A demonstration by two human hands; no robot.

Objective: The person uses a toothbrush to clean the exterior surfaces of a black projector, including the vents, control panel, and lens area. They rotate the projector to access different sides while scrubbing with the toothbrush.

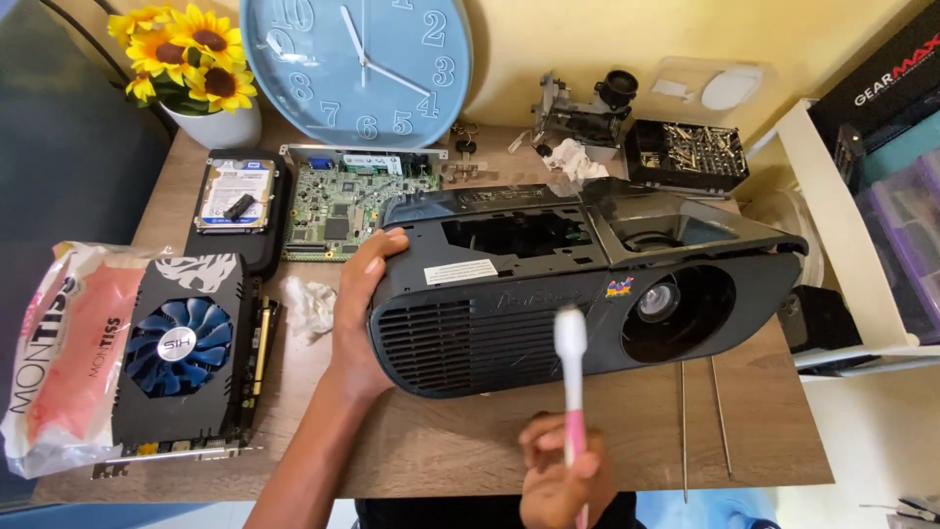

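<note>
Gripping the pink-and-white toothbrush point(572, 392) in your right hand point(560, 480), bristles up near the projector shell's point(587, 284) front grille, you clamp the shell's 9 o'clock end with your left hand point(360, 294). Stiff strokes could snap the thin grille slats, and the shell could slide toward the circuit board point(338, 211) at 11 o'clock.

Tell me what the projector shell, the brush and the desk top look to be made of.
Projector shell, gripped by the left hand: seemingly moulded black plastic, semi-gloss, with sheen and moulded vent slats.
Brush, in the right hand: probably plastic, a pink and white handle; its head is blurred.
Desk top: wood-grain look, matte, possibly laminate.
</note>
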